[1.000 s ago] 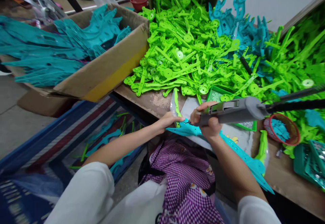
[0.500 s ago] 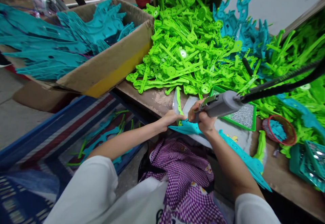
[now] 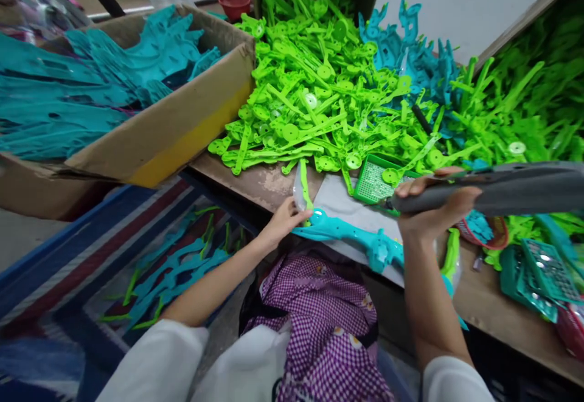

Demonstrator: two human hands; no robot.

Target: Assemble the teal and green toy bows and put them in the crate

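Observation:
My left hand point(image 3: 287, 216) pinches the left end of a long turquoise plastic part point(image 3: 340, 228) where a lime-green plastic arm point(image 3: 305, 186) meets it. The green arm points up and away, with a clear film-like piece beside it. My right hand point(image 3: 433, 207) is wrapped round a grey electric screwdriver point(image 3: 515, 188), held roughly level above the right side of the bench. The screwdriver's tip end points left, apart from the turquoise part's left end. My right forearm hides the right end of that part.
Lime-green parts point(image 3: 292, 131) are heaped at the back of the bench. A cardboard box point(image 3: 196, 119) of turquoise parts stands left. A green tray point(image 3: 358, 189) of small metal pieces, a red basket point(image 3: 497, 241) and green trays point(image 3: 524, 286) lie right. A striped cloth bin point(image 3: 98, 262) sits lower left.
My right hand has lifted the screwdriver off the joint and carried it right, uncovering the turquoise part. My left hand stays on the part's left end. The whole view has shifted slightly.

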